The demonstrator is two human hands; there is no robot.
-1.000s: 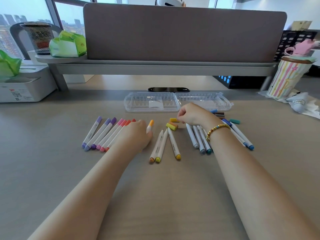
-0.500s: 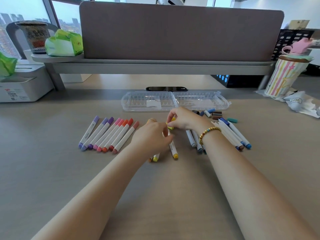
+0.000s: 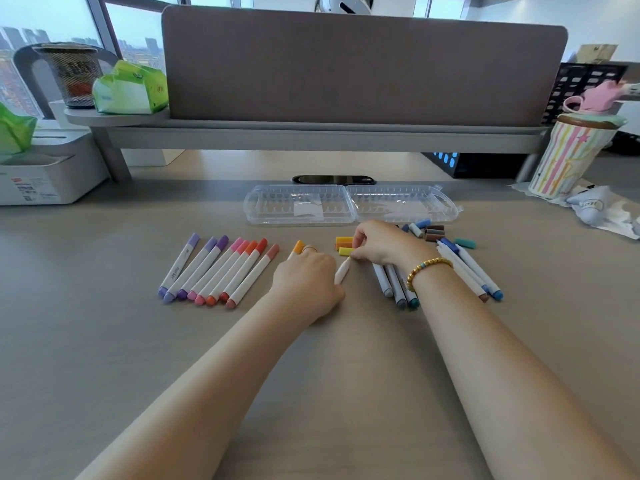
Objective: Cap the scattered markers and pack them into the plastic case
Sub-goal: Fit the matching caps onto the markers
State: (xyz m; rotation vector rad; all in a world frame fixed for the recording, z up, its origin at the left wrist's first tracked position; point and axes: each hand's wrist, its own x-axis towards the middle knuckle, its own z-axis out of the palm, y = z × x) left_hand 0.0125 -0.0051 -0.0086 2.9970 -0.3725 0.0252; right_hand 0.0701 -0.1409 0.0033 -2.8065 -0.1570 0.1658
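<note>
The left hand [image 3: 306, 282] grips a white marker [image 3: 342, 273] while the right hand [image 3: 381, 244] pinches a small yellow cap [image 3: 345, 251] at its tip, above the tan table [image 3: 104, 341].

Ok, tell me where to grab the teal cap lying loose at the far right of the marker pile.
Pinch the teal cap across its two long sides, coming straight down from above. It lies flat on the desk on its side, a short tube running left to right, apart from the blue marker beside it, so both flanks are free.
</note>
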